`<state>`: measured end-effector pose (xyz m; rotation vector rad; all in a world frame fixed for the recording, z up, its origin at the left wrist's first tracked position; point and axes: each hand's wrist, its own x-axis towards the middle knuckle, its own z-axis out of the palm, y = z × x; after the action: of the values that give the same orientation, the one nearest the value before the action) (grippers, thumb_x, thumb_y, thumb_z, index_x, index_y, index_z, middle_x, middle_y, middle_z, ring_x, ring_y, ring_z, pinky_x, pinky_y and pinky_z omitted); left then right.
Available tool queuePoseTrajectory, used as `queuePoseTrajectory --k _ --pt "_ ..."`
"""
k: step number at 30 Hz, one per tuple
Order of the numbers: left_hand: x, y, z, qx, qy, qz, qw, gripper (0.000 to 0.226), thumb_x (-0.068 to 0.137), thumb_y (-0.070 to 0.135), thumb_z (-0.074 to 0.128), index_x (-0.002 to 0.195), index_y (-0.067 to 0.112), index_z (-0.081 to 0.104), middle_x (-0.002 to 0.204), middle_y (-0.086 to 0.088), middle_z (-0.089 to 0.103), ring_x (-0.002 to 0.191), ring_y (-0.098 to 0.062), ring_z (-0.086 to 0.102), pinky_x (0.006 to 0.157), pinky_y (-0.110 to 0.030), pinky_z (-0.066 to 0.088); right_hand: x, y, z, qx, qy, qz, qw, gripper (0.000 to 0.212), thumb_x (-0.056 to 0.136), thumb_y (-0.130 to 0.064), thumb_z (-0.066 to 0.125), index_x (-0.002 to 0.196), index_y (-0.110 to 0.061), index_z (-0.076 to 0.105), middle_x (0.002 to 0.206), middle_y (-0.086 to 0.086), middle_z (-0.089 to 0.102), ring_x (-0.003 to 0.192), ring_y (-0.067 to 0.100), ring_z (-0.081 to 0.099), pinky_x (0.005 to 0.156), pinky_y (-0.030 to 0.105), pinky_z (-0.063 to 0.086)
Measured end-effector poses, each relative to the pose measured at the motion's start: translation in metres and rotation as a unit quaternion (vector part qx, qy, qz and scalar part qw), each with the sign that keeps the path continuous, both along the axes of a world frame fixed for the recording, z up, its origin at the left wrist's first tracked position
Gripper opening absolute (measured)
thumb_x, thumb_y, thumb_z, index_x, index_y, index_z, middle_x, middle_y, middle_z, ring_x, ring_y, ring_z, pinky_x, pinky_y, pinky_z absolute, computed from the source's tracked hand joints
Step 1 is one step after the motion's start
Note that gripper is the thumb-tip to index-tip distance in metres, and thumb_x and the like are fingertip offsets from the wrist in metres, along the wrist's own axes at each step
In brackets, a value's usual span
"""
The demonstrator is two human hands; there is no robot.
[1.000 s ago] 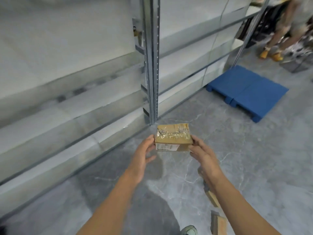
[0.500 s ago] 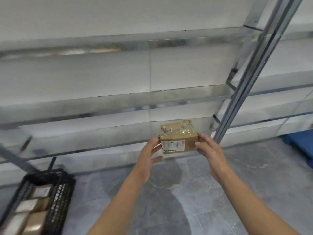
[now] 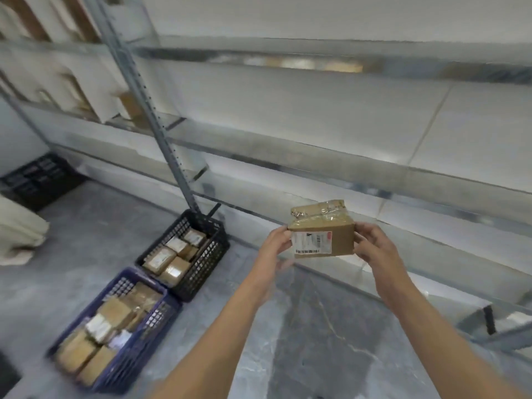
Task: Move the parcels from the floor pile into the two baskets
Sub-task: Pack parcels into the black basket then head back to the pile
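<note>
A small brown cardboard parcel (image 3: 322,230), taped on top and with a white label facing me, is held in the air in front of me. My left hand (image 3: 276,243) grips its left end and my right hand (image 3: 374,246) grips its right end. On the floor to the lower left stand two baskets end to end. The black basket (image 3: 214,249) is farther away, against the shelf post, and holds several brown parcels. The blue basket (image 3: 144,338) is nearer and holds several parcels too. The floor pile is out of view.
Metal shelving (image 3: 316,174) runs along the wall ahead, with an upright post (image 3: 161,133) behind the black basket. A black crate (image 3: 37,180) sits at far left, beside a pale sack (image 3: 17,231). Grey floor (image 3: 331,326) lies below my arms.
My view has swung left, so both baskets came into sight at lower left. The parcel stays held between both hands, its labelled side now turned more toward me.
</note>
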<state>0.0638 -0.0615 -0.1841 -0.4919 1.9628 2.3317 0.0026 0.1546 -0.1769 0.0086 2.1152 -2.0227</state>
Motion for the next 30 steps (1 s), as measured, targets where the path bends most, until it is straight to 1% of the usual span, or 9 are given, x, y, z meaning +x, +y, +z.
queuePoseTrajectory --k 3,6,9,14,20,24,27,29,30 --pt "0.004 -0.013 0.005 -0.028 -0.003 0.05 0.998 0.055 0.09 0.061 0.052 0.138 0.036 0.063 0.133 0.009 0.068 0.132 -0.012 0.057 0.101 -0.042 0.047 -0.022 -0.02 -0.002 0.013 -0.003 0.067 0.998 0.049 0.089 0.008 0.052 0.118 -0.028 0.067 0.109 -0.023 0.075 0.112 -0.002 0.065 0.099 0.032 0.048" --pt "0.012 -0.023 0.006 -0.043 -0.004 0.084 0.996 0.048 0.096 0.057 0.047 0.138 0.04 0.063 0.132 0.011 0.069 0.13 -0.012 0.058 0.11 -0.051 0.043 -0.037 -0.042 -0.003 0.009 0.009 0.118 0.993 0.052 0.087 0.008 0.052 0.12 -0.028 0.068 0.115 -0.019 0.074 0.12 0.007 0.064 0.103 0.036 0.048" --pt "0.021 -0.036 0.004 -0.047 -0.012 0.105 0.993 0.046 0.099 0.057 0.045 0.143 0.046 0.057 0.138 0.013 0.066 0.136 -0.013 0.055 0.114 -0.06 0.038 -0.043 -0.068 -0.003 -0.012 0.005 0.161 0.987 0.051 0.087 0.012 0.051 0.124 -0.021 0.067 0.12 -0.011 0.073 0.118 0.009 0.065 0.104 0.038 0.049" --pt "0.032 -0.064 -0.006 -0.017 -0.019 0.16 0.987 0.035 0.109 0.044 0.04 0.137 0.052 0.06 0.137 0.015 0.067 0.135 -0.012 0.056 0.117 -0.059 0.036 -0.049 -0.112 -0.013 0.015 -0.008 0.223 0.975 0.05 0.088 0.004 0.055 0.119 -0.032 0.069 0.119 -0.022 0.073 0.122 0.007 0.062 0.105 0.039 0.045" --pt "0.034 -0.119 -0.026 0.016 -0.037 0.184 0.982 0.037 0.11 0.041 0.037 0.139 0.048 0.06 0.137 0.01 0.068 0.133 -0.016 0.059 0.113 -0.055 0.042 -0.055 -0.182 -0.021 0.033 -0.025 0.273 0.961 0.057 0.091 0.012 0.049 0.119 -0.033 0.068 0.108 -0.026 0.075 0.108 -0.005 0.066 0.088 0.023 0.045" --pt "0.03 -0.175 -0.043 0.037 -0.067 0.204 0.976 0.034 0.103 0.048 0.044 0.132 0.051 0.063 0.132 0.011 0.07 0.129 -0.016 0.061 0.104 -0.043 0.048 -0.067 -0.245 -0.038 0.064 -0.037 0.298 0.952 0.056 0.093 0.009 0.049 0.125 -0.035 0.065 0.112 -0.026 0.074 0.111 -0.007 0.064 0.091 0.022 0.045" --pt "0.026 -0.222 -0.061 0.068 -0.088 0.224 0.968 0.03 0.108 0.041 0.042 0.128 0.049 0.063 0.123 0.018 0.073 0.118 -0.004 0.065 0.09 -0.029 0.049 -0.078 -0.295 -0.057 0.096 -0.044 0.321 0.941 0.058 0.093 0.007 0.05 0.132 -0.033 0.065 0.118 -0.019 0.074 0.116 -0.001 0.065 0.095 0.026 0.048" --pt "0.023 -0.255 -0.075 0.076 -0.102 0.23 0.965 0.029 0.109 0.042 0.041 0.128 0.051 0.062 0.12 0.022 0.073 0.116 -0.002 0.064 0.088 -0.029 0.048 -0.085 -0.332 -0.07 0.105 -0.051 0.325 0.938 0.059 0.091 0.009 0.05 0.135 -0.028 0.066 0.121 -0.012 0.075 0.118 0.006 0.066 0.099 0.031 0.049" --pt "0.021 -0.27 -0.082 0.08 -0.115 0.234 0.962 0.028 0.108 0.044 0.042 0.126 0.053 0.061 0.121 0.022 0.072 0.119 -0.003 0.062 0.09 -0.031 0.047 -0.088 -0.35 -0.074 0.109 -0.061 0.325 0.937 0.059 0.091 0.01 0.05 0.134 -0.027 0.067 0.12 -0.011 0.076 0.114 0.004 0.068 0.096 0.027 0.051"
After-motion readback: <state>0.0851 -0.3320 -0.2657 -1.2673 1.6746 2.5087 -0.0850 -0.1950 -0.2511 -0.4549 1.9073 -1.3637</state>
